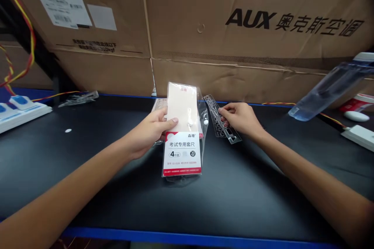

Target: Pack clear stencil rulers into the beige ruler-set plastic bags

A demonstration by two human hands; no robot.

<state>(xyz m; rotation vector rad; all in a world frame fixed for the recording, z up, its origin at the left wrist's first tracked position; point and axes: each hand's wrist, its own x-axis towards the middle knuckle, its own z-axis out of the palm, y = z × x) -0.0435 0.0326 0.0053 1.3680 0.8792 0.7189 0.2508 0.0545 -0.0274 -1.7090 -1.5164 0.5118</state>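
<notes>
My left hand [154,128] grips a clear plastic ruler-set pouch [182,151], thumb on its front. Inside the pouch shows a cream card with a white and red printed label. Part of another clear pouch with a button snap [206,122] shows behind its right side. To the right, my right hand [238,118] pinches a clear stencil ruler [213,111] with cut-out shapes. This ruler slants over the black tabletop, its lower end toward me. Whether a second clear ruler lies with it, I cannot tell.
A large cardboard box [187,27] stands along the back. A tilted clear bottle [327,89] and a white computer mouse [356,116] are at the right. On the left are a power strip [26,116], crumpled clear plastic [78,98] and a small white piece [68,130].
</notes>
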